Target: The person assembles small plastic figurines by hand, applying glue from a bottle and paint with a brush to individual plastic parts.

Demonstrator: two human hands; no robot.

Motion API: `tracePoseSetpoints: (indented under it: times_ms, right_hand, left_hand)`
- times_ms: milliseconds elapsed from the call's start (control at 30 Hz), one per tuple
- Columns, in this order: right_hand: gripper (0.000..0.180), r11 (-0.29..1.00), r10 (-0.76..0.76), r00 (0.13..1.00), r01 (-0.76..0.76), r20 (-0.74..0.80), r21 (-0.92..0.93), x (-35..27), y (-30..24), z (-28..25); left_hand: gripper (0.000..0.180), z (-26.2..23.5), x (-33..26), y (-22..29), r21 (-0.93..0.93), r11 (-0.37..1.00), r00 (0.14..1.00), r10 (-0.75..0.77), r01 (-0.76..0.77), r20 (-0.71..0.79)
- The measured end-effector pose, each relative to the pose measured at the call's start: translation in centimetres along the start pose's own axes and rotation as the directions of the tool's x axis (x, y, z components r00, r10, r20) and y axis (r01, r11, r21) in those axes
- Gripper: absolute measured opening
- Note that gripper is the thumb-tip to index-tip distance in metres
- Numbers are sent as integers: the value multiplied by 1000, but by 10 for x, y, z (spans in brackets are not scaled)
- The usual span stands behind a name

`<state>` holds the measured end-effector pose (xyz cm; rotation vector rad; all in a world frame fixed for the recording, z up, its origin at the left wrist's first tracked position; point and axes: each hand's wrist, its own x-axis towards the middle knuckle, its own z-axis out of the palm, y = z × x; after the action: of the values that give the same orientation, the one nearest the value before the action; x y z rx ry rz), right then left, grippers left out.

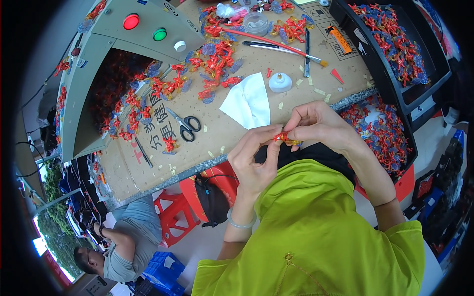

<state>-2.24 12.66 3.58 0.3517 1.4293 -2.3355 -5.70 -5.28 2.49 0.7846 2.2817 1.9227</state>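
A small red and yellow plastic figure (282, 137) is pinched between my two hands just off the table's near edge. My left hand (255, 154) grips its left side with thumb and fingertips. From the right, my right hand (320, 125) closes its thumb and forefinger on the same figure, hiding part of it. On the table beyond my hands lie a white cloth or paper sheet (251, 101) and a small white bottle (280, 83) with a narrow tip. A heap of similar red figures with blue and yellow parts (217, 61) spreads farther back.
A grey metal box (106, 37) with red and green buttons stands at left, figures spilling from its opening. Scissors (187, 129), a red-handled brush (276, 43) and a round clear tub (256, 23) lie on the table. Black trays (395, 98) of figures flank the right. Another person (123, 241) sits lower left.
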Motion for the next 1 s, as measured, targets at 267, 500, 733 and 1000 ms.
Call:
tracePoseSetpoints:
  times_ms: [267,500,733,1000]
  right_hand:
    - [13,996,34,999,-35,-10,-78,2,-4,5]
    - [14,997,39,999,-39,1,-67,4,-2,1]
    - [13,997,19,1000,-21,-19,-75,4,-3,4]
    - [14,992,-14,1000,10,-28,-125,-2,-7,11]
  left_hand:
    - [10,0,-3,0,54,996,996,77,-75,-39]
    - [12,0,0,3,160,979,991,132,-129,-6]
    - [17,-2,2,0,153,974,986,168,-165,-5]
    - [19,-7,4,1,134,966,975,221,-222,22]
